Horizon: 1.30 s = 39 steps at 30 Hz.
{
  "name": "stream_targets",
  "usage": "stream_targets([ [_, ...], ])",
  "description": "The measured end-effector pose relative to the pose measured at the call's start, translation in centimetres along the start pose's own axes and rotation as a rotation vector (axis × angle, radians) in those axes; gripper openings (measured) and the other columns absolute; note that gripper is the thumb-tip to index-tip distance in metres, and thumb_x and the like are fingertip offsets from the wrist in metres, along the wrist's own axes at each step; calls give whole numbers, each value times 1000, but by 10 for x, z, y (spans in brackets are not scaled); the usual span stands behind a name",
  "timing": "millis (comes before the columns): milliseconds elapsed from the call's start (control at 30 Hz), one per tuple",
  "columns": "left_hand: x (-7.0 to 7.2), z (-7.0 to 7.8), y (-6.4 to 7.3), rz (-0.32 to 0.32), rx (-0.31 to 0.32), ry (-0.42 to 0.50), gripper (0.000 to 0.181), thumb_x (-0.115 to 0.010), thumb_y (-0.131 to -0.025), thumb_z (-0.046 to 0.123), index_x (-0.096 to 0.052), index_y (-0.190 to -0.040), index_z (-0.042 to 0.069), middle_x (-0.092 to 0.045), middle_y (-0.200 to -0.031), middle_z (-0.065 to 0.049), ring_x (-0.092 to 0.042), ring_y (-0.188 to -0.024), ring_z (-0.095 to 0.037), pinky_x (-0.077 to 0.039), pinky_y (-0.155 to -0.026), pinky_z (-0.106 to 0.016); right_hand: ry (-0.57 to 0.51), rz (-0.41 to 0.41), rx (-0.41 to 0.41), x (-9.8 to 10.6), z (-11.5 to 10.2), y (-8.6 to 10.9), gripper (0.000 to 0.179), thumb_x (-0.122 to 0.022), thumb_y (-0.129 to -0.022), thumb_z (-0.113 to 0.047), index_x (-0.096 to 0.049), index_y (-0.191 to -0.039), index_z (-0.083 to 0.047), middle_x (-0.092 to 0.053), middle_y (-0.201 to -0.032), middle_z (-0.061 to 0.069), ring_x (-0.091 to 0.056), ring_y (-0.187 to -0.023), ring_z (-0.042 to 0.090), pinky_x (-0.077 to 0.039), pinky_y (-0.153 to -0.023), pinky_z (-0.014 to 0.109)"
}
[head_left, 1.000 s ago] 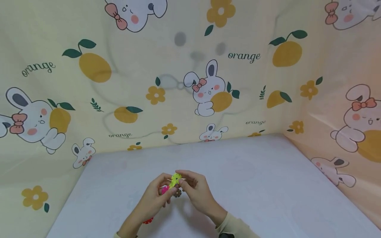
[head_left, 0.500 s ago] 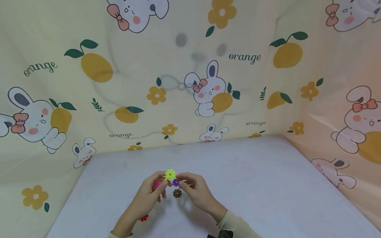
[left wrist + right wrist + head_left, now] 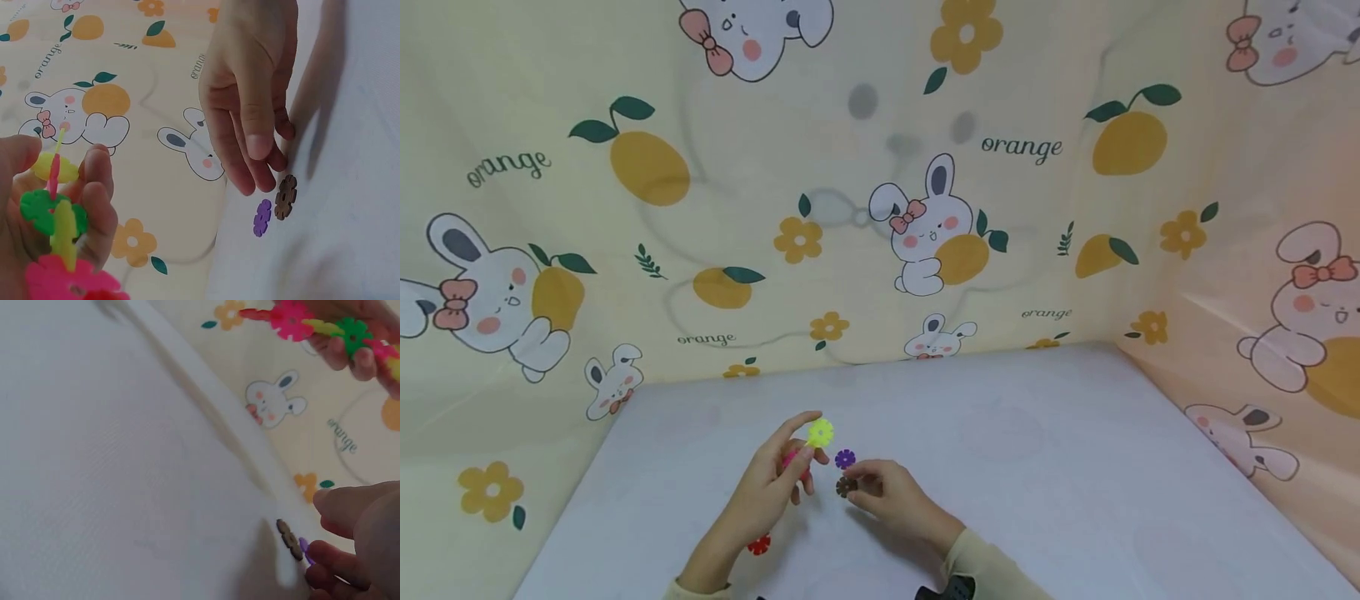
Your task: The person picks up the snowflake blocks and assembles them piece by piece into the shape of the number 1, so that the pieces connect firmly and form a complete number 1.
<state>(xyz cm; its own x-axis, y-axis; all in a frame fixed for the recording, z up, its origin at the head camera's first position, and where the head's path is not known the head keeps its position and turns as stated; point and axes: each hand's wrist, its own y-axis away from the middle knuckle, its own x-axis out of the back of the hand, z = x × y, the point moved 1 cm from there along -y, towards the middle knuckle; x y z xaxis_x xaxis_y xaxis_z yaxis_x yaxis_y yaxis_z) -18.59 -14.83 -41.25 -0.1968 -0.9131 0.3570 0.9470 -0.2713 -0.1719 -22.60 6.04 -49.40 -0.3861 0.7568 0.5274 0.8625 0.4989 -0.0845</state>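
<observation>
My left hand [image 3: 767,483] holds a chain of interlocking flower-shaped plastic discs. Its green disc [image 3: 353,334] lies between yellow and pink ones, and a yellow disc [image 3: 822,432] tops it in the head view. The chain's red end [image 3: 760,544] shows below the left hand. My right hand [image 3: 898,502] hovers with loosely bent fingers just over a brown disc [image 3: 285,197], which overlaps its fingertips in the head view. Beside the brown disc, a purple disc [image 3: 845,459] lies on the table. Nothing shows between the right thumb and fingers in the left wrist view.
The white table [image 3: 1075,467] spreads around both hands. Behind it and at the sides hangs a cream cloth [image 3: 745,167] printed with rabbits, oranges and flowers. A black band [image 3: 947,588] sits on the right wrist.
The right hand has left the chain's yellow top disc and moved down to the brown disc, uncovering the purple one. The left hand has shifted left and slightly up with the chain.
</observation>
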Motion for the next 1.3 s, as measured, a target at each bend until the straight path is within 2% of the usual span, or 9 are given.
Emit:
stream_targets([
  [133,0,0,0,1,-2,2,40,-45,-109,19,-43,-149,22,-70,-105,-15,-62,-65,-19,-53,-52,-26,85,16,41,-3,4,-1,32,-71,-93,-17,-68,-123,-6,-72,-119,7,-64,-114,23,-51,-103,39],
  [200,-1,0,0,1,12,3,39,-45,-109,18,-44,-148,22,-70,-107,-16,-61,-65,-15,-53,-52,-26,124,18,56,-5,5,-1,34,-72,-92,-17,-68,-124,-5,-71,-120,8,-64,-115,25,-51,-103,42],
  [433,-2,0,-1,-6,76,21,37,-44,-109,15,-46,-145,20,-68,-113,-17,-59,-63,-13,-53,-54,-24,393,3,41,-9,4,-2,43,-77,-87,-25,-69,-128,-13,-64,-118,5,-55,-107,18,-48,-94,34],
  [600,-5,0,0,-24,81,70,32,-39,-110,16,-46,-141,17,-65,-105,-15,-54,-60,-8,-48,-51,-22,417,18,54,-9,1,-1,25,-79,-87,-22,-74,-110,-17,-65,-110,0,-54,-101,14,-46,-87,30],
  [800,-6,0,0,-37,66,87,30,-44,-109,18,-45,-139,16,-64,-100,-13,-48,-55,-5,-41,-48,-18,443,16,69,-7,-3,-1,28,-79,-87,-22,-75,-115,-15,-66,-110,1,-54,-100,14,-47,-85,29],
  [933,-8,-1,-1,-13,55,27,35,-60,-102,17,-48,-135,16,-62,-92,-10,-47,-56,-4,-41,-49,-18,424,29,70,-5,-2,0,23,-80,-87,-22,-74,-108,-15,-65,-104,-2,-52,-95,11,-44,-82,26],
  [1067,-12,-3,-1,77,44,-100,40,-73,-93,16,-56,-129,20,-62,-94,-9,-49,-61,-4,-43,-52,-18,344,10,63,-2,0,1,20,-79,-87,-19,-67,-103,-17,-64,-92,-8,-52,-86,4,-44,-77,22],
  [1167,-14,-3,0,148,-4,-182,41,-77,-90,15,-59,-126,22,-65,-98,-8,-45,-58,-2,-40,-49,-18,241,-27,63,0,0,1,16,-75,-90,-14,-65,-103,-17,-68,-88,-8,-56,-80,0,-47,-74,20],
  [1300,-15,-2,2,191,-107,-249,41,-78,-89,13,-60,-124,20,-66,-93,-7,-33,-52,2,-34,-45,-18,82,-55,40,7,-3,0,13,-68,-94,-6,-67,-103,-15,-72,-92,-4,-61,-79,-1,-51,-73,20],
])
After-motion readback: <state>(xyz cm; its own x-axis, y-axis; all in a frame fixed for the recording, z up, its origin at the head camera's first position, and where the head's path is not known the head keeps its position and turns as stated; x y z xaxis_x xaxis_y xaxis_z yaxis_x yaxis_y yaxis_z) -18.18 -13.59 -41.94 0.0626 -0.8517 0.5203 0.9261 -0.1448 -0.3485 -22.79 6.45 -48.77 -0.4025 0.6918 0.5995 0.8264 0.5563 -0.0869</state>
